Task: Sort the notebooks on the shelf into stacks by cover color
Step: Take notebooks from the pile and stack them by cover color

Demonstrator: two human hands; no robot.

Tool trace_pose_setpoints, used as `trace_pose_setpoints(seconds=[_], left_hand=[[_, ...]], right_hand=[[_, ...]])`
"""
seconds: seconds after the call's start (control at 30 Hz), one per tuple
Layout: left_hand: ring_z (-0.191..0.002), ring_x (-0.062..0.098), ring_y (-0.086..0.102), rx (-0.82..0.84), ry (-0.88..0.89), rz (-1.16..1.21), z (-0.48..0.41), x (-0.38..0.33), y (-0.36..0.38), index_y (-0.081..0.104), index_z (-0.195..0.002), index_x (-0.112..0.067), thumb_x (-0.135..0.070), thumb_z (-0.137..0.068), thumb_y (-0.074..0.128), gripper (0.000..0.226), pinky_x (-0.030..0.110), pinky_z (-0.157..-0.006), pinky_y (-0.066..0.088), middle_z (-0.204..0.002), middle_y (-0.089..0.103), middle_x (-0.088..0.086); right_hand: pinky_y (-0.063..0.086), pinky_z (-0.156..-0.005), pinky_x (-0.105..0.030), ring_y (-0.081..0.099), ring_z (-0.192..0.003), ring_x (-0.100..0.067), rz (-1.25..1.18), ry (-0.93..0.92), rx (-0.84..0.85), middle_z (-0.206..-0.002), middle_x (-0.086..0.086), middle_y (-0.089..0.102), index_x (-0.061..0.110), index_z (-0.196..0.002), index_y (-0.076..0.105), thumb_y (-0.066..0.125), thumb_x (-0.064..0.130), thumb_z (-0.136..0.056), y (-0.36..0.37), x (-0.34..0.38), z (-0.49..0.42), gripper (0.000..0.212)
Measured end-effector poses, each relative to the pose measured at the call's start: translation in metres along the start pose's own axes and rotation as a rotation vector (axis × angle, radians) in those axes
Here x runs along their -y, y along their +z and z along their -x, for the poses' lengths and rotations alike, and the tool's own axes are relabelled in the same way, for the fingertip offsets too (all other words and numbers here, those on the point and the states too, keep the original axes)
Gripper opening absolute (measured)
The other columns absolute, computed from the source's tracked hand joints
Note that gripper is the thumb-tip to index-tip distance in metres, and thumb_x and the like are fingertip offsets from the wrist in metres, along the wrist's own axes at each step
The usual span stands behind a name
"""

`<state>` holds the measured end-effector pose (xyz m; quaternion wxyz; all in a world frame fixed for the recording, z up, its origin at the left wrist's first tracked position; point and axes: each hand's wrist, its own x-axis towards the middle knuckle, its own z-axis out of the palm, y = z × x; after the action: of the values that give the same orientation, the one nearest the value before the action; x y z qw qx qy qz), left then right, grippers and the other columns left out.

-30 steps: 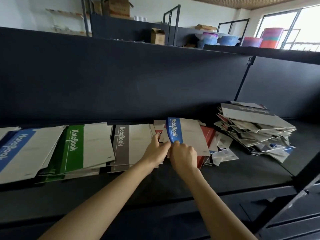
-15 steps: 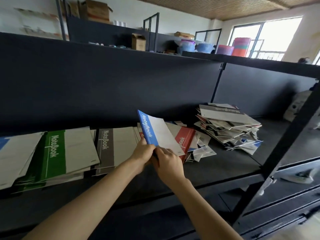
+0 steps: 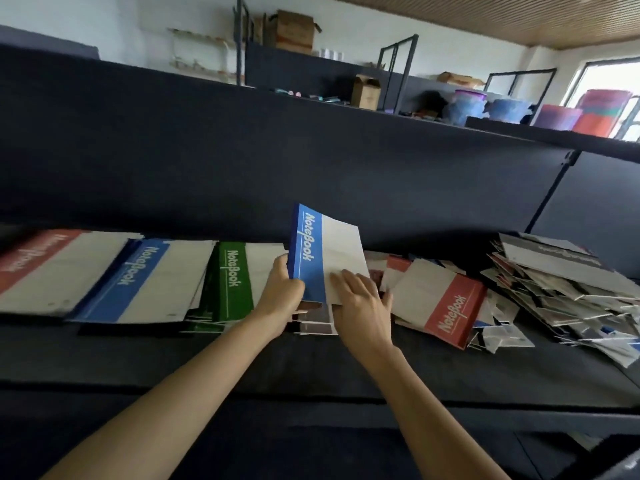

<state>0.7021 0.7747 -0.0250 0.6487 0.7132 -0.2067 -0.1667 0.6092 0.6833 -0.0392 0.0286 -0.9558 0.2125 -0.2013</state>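
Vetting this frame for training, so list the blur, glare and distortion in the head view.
Head view: the window is blown out white; head view: the red stack far left is smeared; head view: the blue notebook in the left hand reads sharply; head view: the upper shelf edge slopes, slightly bowed.

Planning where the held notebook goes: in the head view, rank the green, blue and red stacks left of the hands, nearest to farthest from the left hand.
1. green stack, just left of the left hand.
2. blue stack, further left.
3. red stack, at the frame's far left edge.
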Motion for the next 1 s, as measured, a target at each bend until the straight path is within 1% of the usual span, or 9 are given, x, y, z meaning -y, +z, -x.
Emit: trace_pose_setpoints(seconds=[0.17,0.23,0.3,0.4,0.47,0.57,0.67,0.8,1.0], left_hand=[[-0.116,0.017,0.048,0.029,0.116,-0.191,0.002,-0.002,-0.074,0.023,-0.145,-0.017,0.006,-0.095,0.038,0.058,0.026,-0.090,0.043,-0.136,0.044,0.002],[-0.134,0.019,0.034,0.003,0.178,-0.399,0.002,-0.003,-0.103,0.007,-0.151,-0.015,0.003,-0.097,0.037,0.064,0.024,-0.100,0.034,-0.149,0.027,0.001],[-0.143,0.021,0.017,-0.053,0.237,-0.626,0.004,0.000,-0.132,0.002,-0.151,-0.013,-0.001,-0.097,0.038,0.066,0.023,-0.106,0.026,-0.159,0.004,0.006],[-0.143,0.022,0.019,-0.059,0.288,-0.880,0.004,0.012,-0.174,0.020,-0.149,-0.014,-0.007,-0.098,0.040,0.056,0.026,-0.106,0.030,-0.159,-0.006,0.004],[-0.142,0.022,0.023,-0.044,0.312,-0.978,0.001,0.021,-0.200,0.033,-0.145,-0.013,-0.010,-0.099,0.040,0.047,0.029,-0.108,0.032,-0.159,-0.001,0.003],[-0.142,0.022,0.023,-0.039,0.299,-1.072,-0.005,0.030,-0.228,0.035,-0.144,-0.014,-0.015,-0.100,0.041,0.045,0.030,-0.110,0.029,-0.159,0.004,0.005],[-0.142,0.024,0.023,-0.019,0.278,-1.131,-0.010,0.042,-0.245,0.032,-0.145,-0.013,-0.015,-0.100,0.042,0.047,0.031,-0.111,0.027,-0.158,0.009,0.007],[-0.135,0.027,0.028,0.110,0.287,-1.249,-0.013,0.066,-0.261,0.033,-0.142,-0.012,-0.014,-0.096,0.044,0.048,0.032,-0.109,0.027,-0.149,0.029,0.007],[-0.135,0.027,0.028,0.109,0.327,-1.316,-0.019,0.077,-0.259,0.038,-0.137,-0.012,-0.034,-0.099,0.040,0.044,0.036,-0.111,0.030,-0.142,0.036,0.008]], right_hand=[[-0.005,-0.108,-0.063,0.008,-0.145,-0.023,0.072,-0.112,-0.003,-0.153,0.000,0.027,0.020,-0.146,0.029,0.049,0.009,-0.094,0.017,0.067,-0.017,0.057],[0.010,-0.102,-0.070,0.032,-0.138,-0.029,0.105,-0.166,-0.039,-0.138,-0.005,0.051,0.014,-0.131,0.053,0.069,0.006,-0.078,0.025,0.095,-0.021,0.056],[0.035,-0.084,-0.072,0.060,-0.113,-0.030,0.153,-0.231,-0.061,-0.107,-0.005,0.070,0.013,-0.103,0.071,0.087,0.003,-0.047,0.036,0.122,-0.025,0.059],[0.045,-0.073,-0.068,0.067,-0.101,-0.028,0.141,-0.266,-0.075,-0.095,-0.003,0.072,0.013,-0.092,0.073,0.091,0.006,-0.031,0.050,0.162,-0.032,0.064],[0.041,-0.080,-0.069,0.062,-0.109,-0.028,0.147,-0.275,-0.011,-0.106,-0.005,0.070,0.012,-0.102,0.071,0.092,0.010,-0.039,0.052,0.188,-0.035,0.067],[0.011,-0.103,-0.071,0.031,-0.139,-0.029,0.089,-0.291,0.083,-0.139,-0.008,0.049,0.011,-0.133,0.049,0.066,0.007,-0.083,0.060,0.215,-0.041,0.053],[0.024,-0.099,-0.072,0.043,-0.131,-0.032,0.056,-0.318,0.099,-0.125,-0.011,0.059,0.008,-0.124,0.057,0.066,0.006,-0.081,0.081,0.225,-0.043,0.045],[0.024,-0.107,-0.038,0.036,-0.132,-0.022,0.001,-0.373,0.248,-0.139,-0.005,0.044,0.011,-0.136,0.043,0.043,0.024,-0.097,0.083,0.230,-0.050,0.041],[0.032,-0.102,-0.038,0.043,-0.123,-0.025,-0.016,-0.360,0.372,-0.133,-0.010,0.048,0.005,-0.124,0.051,0.042,0.034,-0.096,0.077,0.228,-0.053,0.042]])
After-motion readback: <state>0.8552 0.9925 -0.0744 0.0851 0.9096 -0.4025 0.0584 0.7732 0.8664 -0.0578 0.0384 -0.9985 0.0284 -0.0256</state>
